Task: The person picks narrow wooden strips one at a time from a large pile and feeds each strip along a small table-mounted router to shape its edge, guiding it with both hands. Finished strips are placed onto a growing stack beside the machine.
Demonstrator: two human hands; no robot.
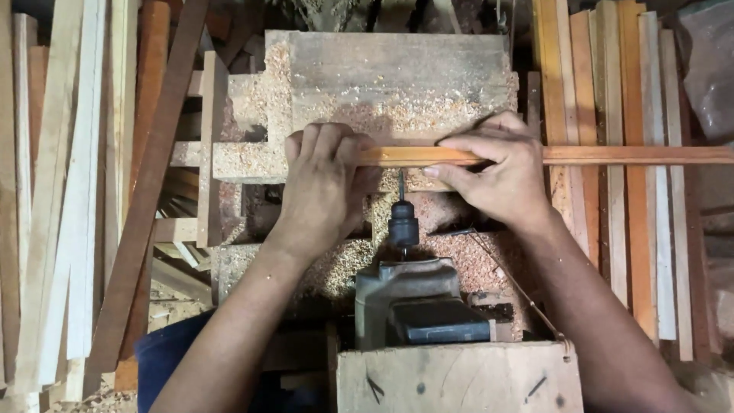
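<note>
The left hand (325, 187) and the right hand (497, 172) both press on a long orange wooden strip (612, 155), with the fingers closed together over its top and the thumbs under it, so each hand is clamped on the strip. The strip lies across the front edge of the wooden work table (397, 69), which is covered with sawdust (397, 107), and it goes out past the table's right edge. Between the two hands, the bit of a mounted drill (403, 222) points at the strip's near side; planks (612, 191) stand at both sides.
</note>
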